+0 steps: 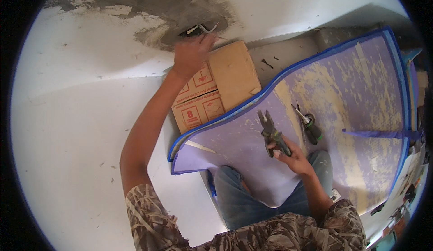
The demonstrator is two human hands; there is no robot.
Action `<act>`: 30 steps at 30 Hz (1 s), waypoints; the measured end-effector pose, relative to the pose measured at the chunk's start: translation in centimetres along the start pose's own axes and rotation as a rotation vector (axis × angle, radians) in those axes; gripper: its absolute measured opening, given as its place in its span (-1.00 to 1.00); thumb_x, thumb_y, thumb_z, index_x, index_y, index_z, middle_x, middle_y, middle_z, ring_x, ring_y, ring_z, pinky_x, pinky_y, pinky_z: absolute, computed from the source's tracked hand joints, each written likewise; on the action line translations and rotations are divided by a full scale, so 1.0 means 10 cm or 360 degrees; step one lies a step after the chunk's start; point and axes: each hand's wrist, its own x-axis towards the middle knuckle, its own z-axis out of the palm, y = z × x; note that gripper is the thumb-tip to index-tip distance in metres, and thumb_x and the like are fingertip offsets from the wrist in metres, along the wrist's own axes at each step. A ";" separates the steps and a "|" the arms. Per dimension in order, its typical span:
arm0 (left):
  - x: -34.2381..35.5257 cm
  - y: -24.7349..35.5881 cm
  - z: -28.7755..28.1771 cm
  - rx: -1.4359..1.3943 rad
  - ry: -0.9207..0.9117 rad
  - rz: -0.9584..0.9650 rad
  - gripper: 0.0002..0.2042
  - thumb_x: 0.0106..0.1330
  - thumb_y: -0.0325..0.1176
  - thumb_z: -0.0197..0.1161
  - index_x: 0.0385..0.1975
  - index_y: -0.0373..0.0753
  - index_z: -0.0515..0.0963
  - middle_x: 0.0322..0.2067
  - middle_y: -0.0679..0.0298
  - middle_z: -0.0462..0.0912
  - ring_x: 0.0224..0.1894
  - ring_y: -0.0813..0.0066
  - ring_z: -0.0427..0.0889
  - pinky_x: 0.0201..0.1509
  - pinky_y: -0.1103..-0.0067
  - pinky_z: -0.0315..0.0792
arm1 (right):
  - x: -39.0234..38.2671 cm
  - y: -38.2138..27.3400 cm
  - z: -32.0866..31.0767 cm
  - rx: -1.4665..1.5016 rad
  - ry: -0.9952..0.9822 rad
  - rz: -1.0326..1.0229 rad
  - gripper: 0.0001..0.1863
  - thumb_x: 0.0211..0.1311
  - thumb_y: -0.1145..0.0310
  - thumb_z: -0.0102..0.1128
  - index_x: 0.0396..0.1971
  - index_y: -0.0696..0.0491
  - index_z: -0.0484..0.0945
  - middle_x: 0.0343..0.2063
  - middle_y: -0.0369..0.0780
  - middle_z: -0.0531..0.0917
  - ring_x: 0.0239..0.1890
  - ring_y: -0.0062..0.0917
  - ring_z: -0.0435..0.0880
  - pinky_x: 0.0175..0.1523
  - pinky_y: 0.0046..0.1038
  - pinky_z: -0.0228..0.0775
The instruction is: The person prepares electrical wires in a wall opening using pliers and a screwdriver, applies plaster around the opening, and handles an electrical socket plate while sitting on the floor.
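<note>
My right hand (294, 157) is closed round a pair of pliers (272, 133) with dark handles, held jaws up above the purple mat. My left hand (194, 55) reaches to the wall, just below a dark recess (188, 31) from which white wires (208, 29) stick out. Motion smears its fingers, so whether they pinch a wire cannot be made out. To the right of the pliers, a couple of screwdrivers (311, 127) with black and green handles lie on the mat.
A worn purple mat (288, 111) with blue edging spreads under my legs (243, 199). Between mat and wall lies brown cardboard (234, 73). Grey plaster (153, 3) surrounds the recess on the white wall (81, 48). A purple strap (374, 134) crosses the mat's right side.
</note>
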 end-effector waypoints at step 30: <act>-0.06 0.31 -0.12 -0.0654 0.0932 -0.0822 -0.89 0.22 -0.39 0.39 -0.38 -0.29 0.65 -0.52 0.26 0.66 -0.58 0.50 0.57 -0.46 0.60 0.45 | 1.33 -0.54 0.66 0.0987 0.0297 -0.0143 -0.74 0.42 0.37 0.05 0.04 0.08 0.50 0.02 -0.24 0.52 0.16 -0.44 0.41 0.18 -0.22 0.32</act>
